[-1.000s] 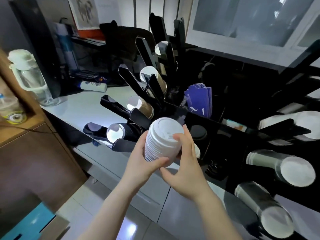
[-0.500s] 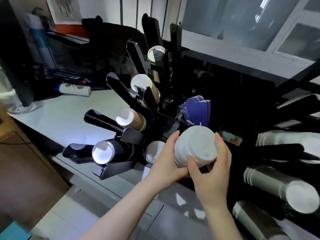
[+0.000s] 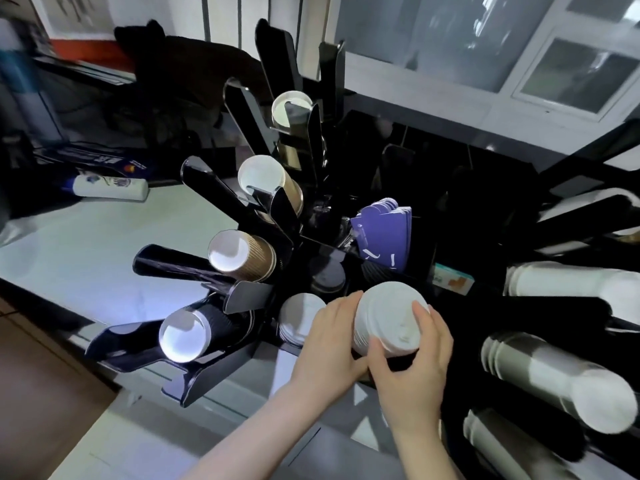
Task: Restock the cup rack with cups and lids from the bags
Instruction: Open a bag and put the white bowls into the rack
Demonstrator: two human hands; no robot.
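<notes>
I have the stack of white lids [image 3: 388,320] clasped between both hands: my left hand [image 3: 329,344] cups its left side, my right hand [image 3: 415,368] curls round its right. Just left of the grip, the black cup rack [image 3: 194,268] holds cups; purple sleeves [image 3: 384,233] stand above it.

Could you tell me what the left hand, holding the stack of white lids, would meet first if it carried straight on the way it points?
Probably the black lids in the rack just beyond the left hand; depth is unclear.
</notes>
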